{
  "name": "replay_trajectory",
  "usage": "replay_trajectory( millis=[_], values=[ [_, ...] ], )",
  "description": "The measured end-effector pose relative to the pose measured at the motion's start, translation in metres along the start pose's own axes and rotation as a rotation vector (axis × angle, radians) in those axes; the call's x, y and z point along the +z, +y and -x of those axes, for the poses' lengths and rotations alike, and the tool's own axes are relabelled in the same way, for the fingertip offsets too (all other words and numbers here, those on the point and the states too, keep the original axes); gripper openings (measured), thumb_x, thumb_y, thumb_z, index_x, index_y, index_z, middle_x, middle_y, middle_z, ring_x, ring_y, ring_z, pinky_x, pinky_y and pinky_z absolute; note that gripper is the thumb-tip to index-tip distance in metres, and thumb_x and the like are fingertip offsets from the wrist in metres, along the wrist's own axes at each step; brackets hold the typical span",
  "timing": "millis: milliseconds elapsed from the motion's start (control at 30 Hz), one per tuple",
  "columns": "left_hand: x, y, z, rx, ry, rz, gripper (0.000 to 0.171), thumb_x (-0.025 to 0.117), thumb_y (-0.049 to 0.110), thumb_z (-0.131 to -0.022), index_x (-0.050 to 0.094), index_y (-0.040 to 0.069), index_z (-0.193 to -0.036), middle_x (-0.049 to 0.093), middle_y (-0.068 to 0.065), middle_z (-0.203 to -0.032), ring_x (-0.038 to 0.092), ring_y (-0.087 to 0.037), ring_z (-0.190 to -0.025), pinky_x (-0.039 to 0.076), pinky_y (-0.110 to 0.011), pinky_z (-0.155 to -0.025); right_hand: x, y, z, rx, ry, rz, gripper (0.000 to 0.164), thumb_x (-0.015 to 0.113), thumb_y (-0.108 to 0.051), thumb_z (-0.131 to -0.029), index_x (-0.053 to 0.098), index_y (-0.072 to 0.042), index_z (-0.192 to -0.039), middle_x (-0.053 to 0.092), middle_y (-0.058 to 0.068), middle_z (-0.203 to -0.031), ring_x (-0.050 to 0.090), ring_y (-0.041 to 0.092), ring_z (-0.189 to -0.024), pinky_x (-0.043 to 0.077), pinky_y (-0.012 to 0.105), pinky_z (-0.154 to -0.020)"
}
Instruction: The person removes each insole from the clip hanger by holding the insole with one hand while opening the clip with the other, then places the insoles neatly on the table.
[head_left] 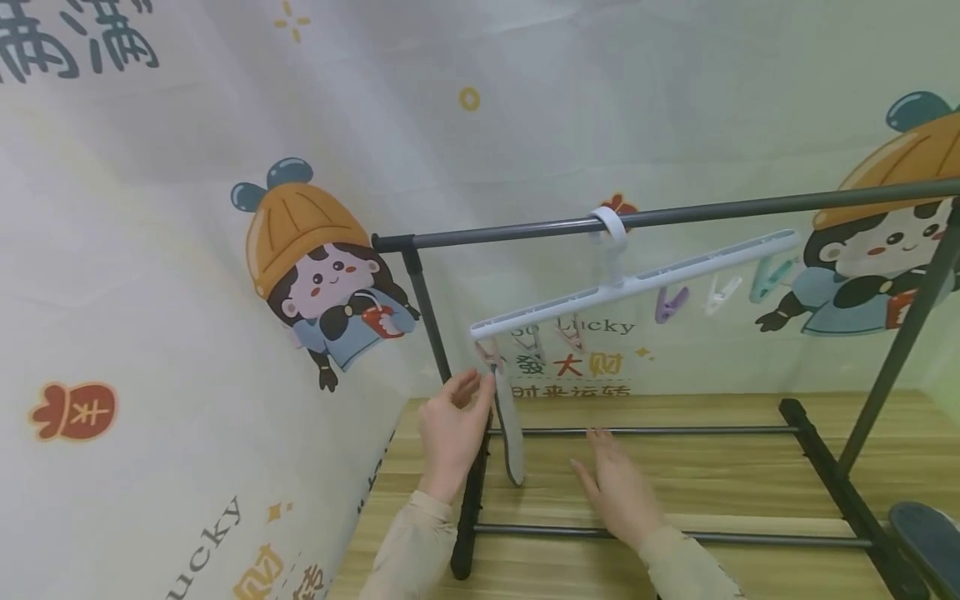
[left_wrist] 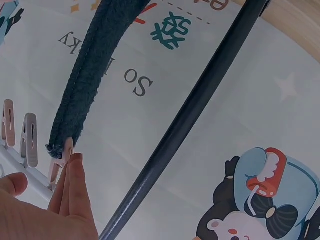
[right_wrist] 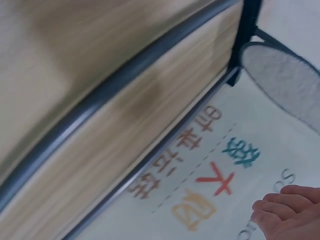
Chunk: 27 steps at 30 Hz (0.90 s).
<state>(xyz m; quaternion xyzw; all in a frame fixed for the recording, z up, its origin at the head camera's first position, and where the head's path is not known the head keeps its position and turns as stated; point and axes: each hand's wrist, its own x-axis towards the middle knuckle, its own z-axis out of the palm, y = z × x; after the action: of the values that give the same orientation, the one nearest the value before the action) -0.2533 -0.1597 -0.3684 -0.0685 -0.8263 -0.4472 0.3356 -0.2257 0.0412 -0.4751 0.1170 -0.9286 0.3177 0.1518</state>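
A grey-and-dark fuzzy insole (head_left: pixel 510 425) hangs from a pink clip (head_left: pixel 489 353) at the left end of a white clip hanger (head_left: pixel 558 309). My left hand (head_left: pixel 453 429) is at that clip. In the left wrist view its fingers (left_wrist: pixel 75 192) lie straight beside the clip and the thumb stands apart from them; the insole's dark plush side (left_wrist: pixel 82 90) shows there. My right hand (head_left: pixel 618 492), fingers extended, is lower and right of the insole and holds nothing. In the right wrist view the insole's pale face (right_wrist: pixel 280 75) shows at the upper right.
The hanger hooks over the top bar (head_left: pixel 517 231) of a dark metal rack, tilted up to the right. Several other clips, such as a purple clip (head_left: pixel 671 305), dangle from it. A second dark insole (head_left: pixel 926 542) is at the lower right. The wooden tabletop (head_left: pixel 675 483) lies beneath the rack.
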Motion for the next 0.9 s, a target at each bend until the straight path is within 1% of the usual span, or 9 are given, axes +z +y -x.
replay_trajectory(
  millis=[100,167,233,367,467,567,667,767,900],
  values=[
    [0.001,0.001,-0.006,-0.050,-0.024,0.005,0.042,0.068,0.037,-0.093,0.071,0.002,-0.115,0.075,-0.013,-0.105,0.074,-0.030,-0.092,0.060,-0.043,-0.079,0.005,-0.013,-0.008,-0.011,-0.007,-0.015,0.060,0.056,-0.031,-0.101,0.042,0.012,-0.141,0.042,0.030,-0.148,0.041,0.045,-0.138,0.034,0.056,-0.113],
    [0.001,0.002,-0.009,-0.070,-0.029,0.002,0.045,0.067,0.039,-0.093,0.070,0.002,-0.117,0.075,-0.013,-0.107,0.074,-0.030,-0.094,0.060,-0.044,-0.080,0.009,-0.021,-0.012,-0.024,-0.006,-0.017,0.060,0.056,-0.031,-0.101,0.043,0.011,-0.141,0.042,0.030,-0.149,0.041,0.045,-0.137,0.035,0.055,-0.112],
    [0.002,0.002,-0.013,-0.077,-0.030,-0.003,0.047,0.067,0.041,-0.092,0.070,0.002,-0.118,0.074,-0.013,-0.109,0.074,-0.030,-0.096,0.060,-0.045,-0.080,0.012,-0.027,-0.017,-0.034,-0.007,-0.008,0.060,0.057,-0.032,-0.100,0.043,0.010,-0.141,0.042,0.029,-0.149,0.042,0.044,-0.137,0.037,0.054,-0.111],
    [0.004,0.003,-0.019,-0.098,-0.039,-0.025,0.048,0.068,0.043,-0.091,0.070,0.004,-0.119,0.074,-0.012,-0.110,0.073,-0.029,-0.098,0.060,-0.043,-0.080,0.018,-0.037,-0.024,-0.060,-0.015,0.001,0.061,0.057,-0.033,-0.100,0.044,0.010,-0.140,0.044,0.029,-0.147,0.043,0.043,-0.137,0.038,0.054,-0.110],
    [0.006,0.004,-0.022,-0.105,-0.057,-0.042,0.050,0.070,0.043,-0.089,0.069,0.004,-0.120,0.074,-0.013,-0.110,0.073,-0.030,-0.099,0.060,-0.042,-0.079,0.020,-0.042,-0.029,-0.060,-0.047,-0.002,0.065,0.056,-0.038,-0.100,0.042,0.011,-0.142,0.043,0.030,-0.148,0.040,0.043,-0.139,0.037,0.054,-0.111],
    [0.009,0.006,-0.025,-0.104,-0.069,-0.050,0.051,0.073,0.042,-0.086,0.069,0.003,-0.120,0.074,-0.015,-0.110,0.073,-0.030,-0.098,0.061,-0.042,-0.076,0.022,-0.047,-0.034,-0.055,-0.084,0.016,0.071,0.055,-0.043,-0.099,0.040,0.011,-0.143,0.041,0.031,-0.149,0.038,0.043,-0.141,0.036,0.053,-0.112],
    [0.012,0.007,-0.027,-0.079,-0.071,-0.060,0.049,0.075,0.040,-0.085,0.071,0.002,-0.117,0.075,-0.015,-0.107,0.074,-0.029,-0.095,0.061,-0.040,-0.073,0.024,-0.049,-0.039,-0.053,-0.115,0.033,0.075,0.055,-0.045,-0.099,0.037,0.012,-0.144,0.039,0.032,-0.150,0.036,0.044,-0.141,0.035,0.054,-0.113],
    [0.015,0.007,-0.029,-0.059,-0.070,-0.069,0.044,0.074,0.039,-0.085,0.073,0.004,-0.111,0.076,-0.013,-0.101,0.075,-0.026,-0.091,0.061,-0.038,-0.070,0.028,-0.051,-0.040,-0.052,-0.122,0.034,0.075,0.057,-0.043,-0.098,0.037,0.013,-0.144,0.038,0.032,-0.150,0.037,0.045,-0.141,0.035,0.054,-0.113],
    [0.016,0.006,-0.032,-0.069,-0.066,-0.043,0.038,0.075,0.038,-0.085,0.075,0.006,-0.105,0.077,-0.010,-0.095,0.076,-0.023,-0.087,0.061,-0.037,-0.067,0.033,-0.051,-0.039,-0.051,-0.110,0.037,0.073,0.057,-0.042,-0.098,0.038,0.012,-0.144,0.040,0.032,-0.149,0.038,0.045,-0.140,0.037,0.054,-0.111]
  ],
)
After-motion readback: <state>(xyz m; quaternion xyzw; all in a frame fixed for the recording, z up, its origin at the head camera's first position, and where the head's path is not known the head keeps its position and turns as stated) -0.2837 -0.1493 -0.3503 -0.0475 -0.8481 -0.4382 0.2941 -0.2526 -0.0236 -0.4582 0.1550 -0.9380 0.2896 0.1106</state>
